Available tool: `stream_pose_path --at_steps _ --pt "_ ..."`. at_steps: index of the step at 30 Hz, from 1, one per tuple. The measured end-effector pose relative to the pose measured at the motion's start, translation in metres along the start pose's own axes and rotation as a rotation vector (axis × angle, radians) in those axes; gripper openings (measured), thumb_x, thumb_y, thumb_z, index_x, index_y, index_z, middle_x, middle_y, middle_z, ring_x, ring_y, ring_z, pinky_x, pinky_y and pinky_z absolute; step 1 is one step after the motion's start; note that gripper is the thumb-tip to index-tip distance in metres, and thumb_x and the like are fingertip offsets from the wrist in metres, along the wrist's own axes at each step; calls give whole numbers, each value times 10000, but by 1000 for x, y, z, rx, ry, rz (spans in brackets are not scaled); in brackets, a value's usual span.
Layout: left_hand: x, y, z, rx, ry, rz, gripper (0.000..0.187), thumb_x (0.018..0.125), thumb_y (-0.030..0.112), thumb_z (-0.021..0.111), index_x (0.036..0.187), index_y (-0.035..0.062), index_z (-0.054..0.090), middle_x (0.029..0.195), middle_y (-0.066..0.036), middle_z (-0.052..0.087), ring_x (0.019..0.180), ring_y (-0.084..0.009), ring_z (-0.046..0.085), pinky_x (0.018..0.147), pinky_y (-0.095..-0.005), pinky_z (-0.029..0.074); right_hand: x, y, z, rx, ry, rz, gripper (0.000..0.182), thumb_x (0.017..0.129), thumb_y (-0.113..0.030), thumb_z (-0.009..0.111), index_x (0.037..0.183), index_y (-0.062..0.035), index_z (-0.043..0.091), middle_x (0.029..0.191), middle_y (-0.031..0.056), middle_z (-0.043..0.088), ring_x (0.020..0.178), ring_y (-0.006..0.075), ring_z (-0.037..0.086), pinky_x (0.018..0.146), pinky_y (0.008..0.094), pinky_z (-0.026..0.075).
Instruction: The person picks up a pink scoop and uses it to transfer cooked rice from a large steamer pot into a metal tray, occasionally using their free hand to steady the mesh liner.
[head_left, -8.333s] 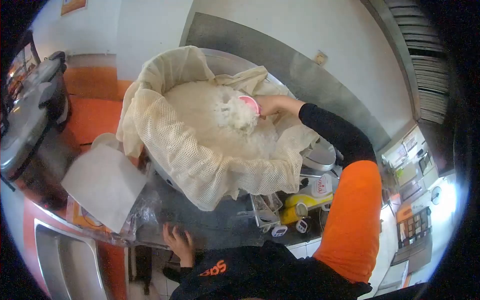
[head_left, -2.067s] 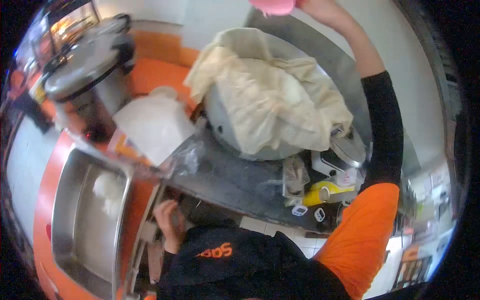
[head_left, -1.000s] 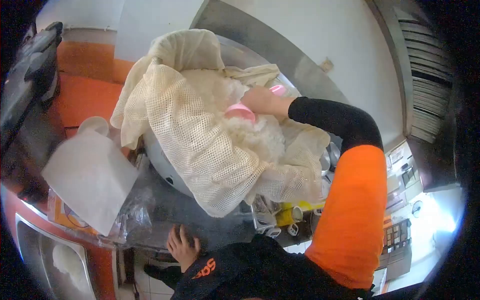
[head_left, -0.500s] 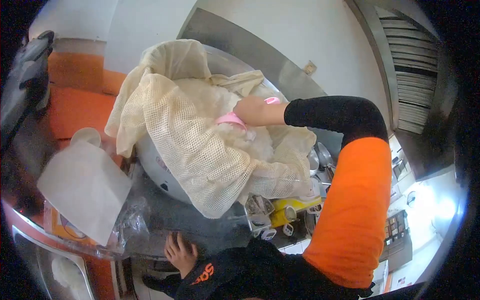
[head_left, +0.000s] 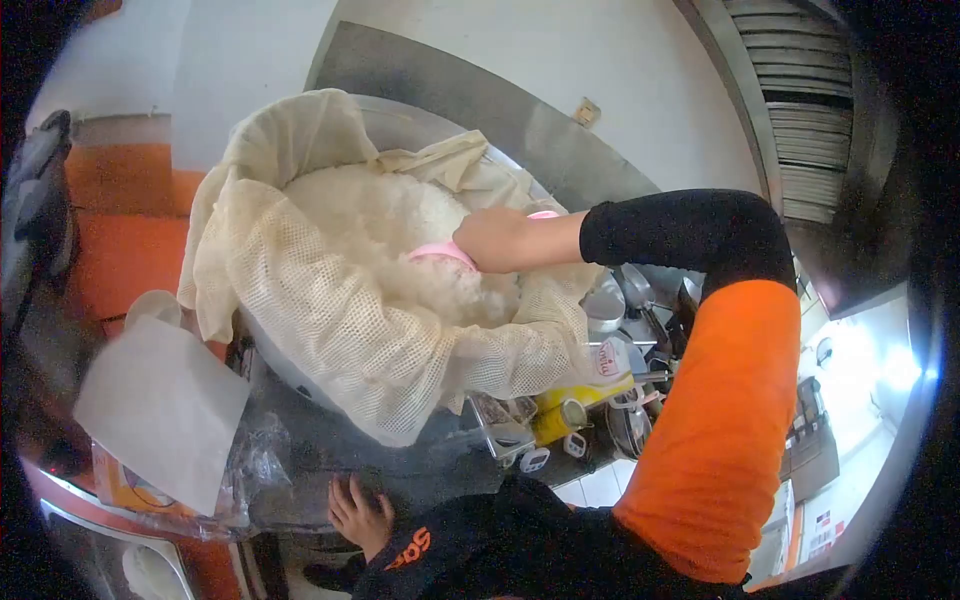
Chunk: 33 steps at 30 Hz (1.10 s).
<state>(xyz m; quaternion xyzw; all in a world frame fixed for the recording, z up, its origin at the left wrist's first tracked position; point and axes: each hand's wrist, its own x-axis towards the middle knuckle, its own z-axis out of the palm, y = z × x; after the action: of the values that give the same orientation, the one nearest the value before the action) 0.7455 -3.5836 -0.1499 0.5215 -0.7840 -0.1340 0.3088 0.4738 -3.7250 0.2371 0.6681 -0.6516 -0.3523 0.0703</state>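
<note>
My right hand (head_left: pixel 497 240) grips a pink scoop (head_left: pixel 437 253) that is pushed down into a mound of white cooked rice (head_left: pixel 380 235). The rice fills a big round pot (head_left: pixel 300 370) lined with a cream mesh cloth (head_left: pixel 330 330) that hangs over the rim. My left hand (head_left: pixel 358 512) rests flat, fingers spread, on the front edge of the dark steel counter (head_left: pixel 400 470), holding nothing.
A white sheet of paper (head_left: pixel 160 405) and crumpled clear plastic (head_left: pixel 262 455) lie left of the pot. Yellow containers (head_left: pixel 555 418) and small timers (head_left: pixel 550 455) crowd the counter to the right. A steel lid (head_left: pixel 605 300) sits behind them. A black cooker (head_left: pixel 35 215) stands far left.
My right hand came back down from high above the pot and drove the pink scoop into the rice. The left hand has stayed on the counter edge.
</note>
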Motion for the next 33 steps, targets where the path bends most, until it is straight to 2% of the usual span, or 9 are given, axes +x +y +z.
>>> stream_pose_path --at_steps 5,8,11,14,20,26,29,32,33 --pt "2 2 -1 36 28 26 521 713 314 565 1175 84 497 1281 -147 439 1177 -329 411 948 -470 313 -11 -1 1 91 -19 -42 163 709 -151 587 756 -9 653 780 192 639 753 347 628 642 430 494" --pt "-1 0 -1 44 18 26 529 712 302 574 1186 83 493 1284 -150 433 1170 -337 410 946 -467 317 6 17 5 24 -140 -260 230 736 -232 600 747 -5 638 745 185 631 735 341 625 626 423 493" --pt "0 5 -5 33 1 -8 548 703 285 589 1201 84 483 1285 -154 427 1164 -347 407 944 -467 319 -8 31 8 -69 248 -90 352 752 -358 598 731 -7 616 664 162 611 666 328 619 570 415 485" --pt "1 6 -11 7 1 -14 567 692 271 599 1211 81 472 1285 -157 421 1161 -356 401 945 -467 319 -16 27 14 -185 367 -153 424 753 -458 577 724 -36 604 596 132 586 593 316 607 512 412 467" --pt "1 7 -8 -26 24 -4 565 677 258 604 1195 74 473 1295 -166 407 1180 -366 378 954 -465 311 -27 36 25 -53 369 -364 430 761 -507 554 712 -83 610 577 121 573 549 331 580 484 416 445" --pt "0 9 -12 -41 6 -25 550 666 222 629 1170 62 479 1301 -174 399 1195 -375 365 959 -470 308 -25 44 30 203 292 -424 484 787 -528 537 683 -60 593 619 151 575 616 346 578 545 421 430" --pt "0 10 -18 -137 19 -26 513 689 150 636 1166 47 477 1288 -187 403 1187 -382 367 956 -474 312 -38 44 15 290 180 -317 472 805 -516 533 743 -57 624 660 155 594 637 338 572 573 412 426" --pt "-6 5 -33 -229 79 -26 458 718 68 622 1152 40 481 1253 -197 423 1175 -387 374 953 -467 318 -17 63 30 481 312 -353 481 816 -510 531 813 -43 647 670 157 602 632 275 589 575 373 431" --pt "-9 3 -46 -238 96 -50 437 725 45 614 1144 39 487 1237 -199 433 1170 -385 379 954 -461 320 -17 66 22 497 293 -300 523 827 -526 503 809 -24 647 683 163 608 638 266 592 585 377 435"
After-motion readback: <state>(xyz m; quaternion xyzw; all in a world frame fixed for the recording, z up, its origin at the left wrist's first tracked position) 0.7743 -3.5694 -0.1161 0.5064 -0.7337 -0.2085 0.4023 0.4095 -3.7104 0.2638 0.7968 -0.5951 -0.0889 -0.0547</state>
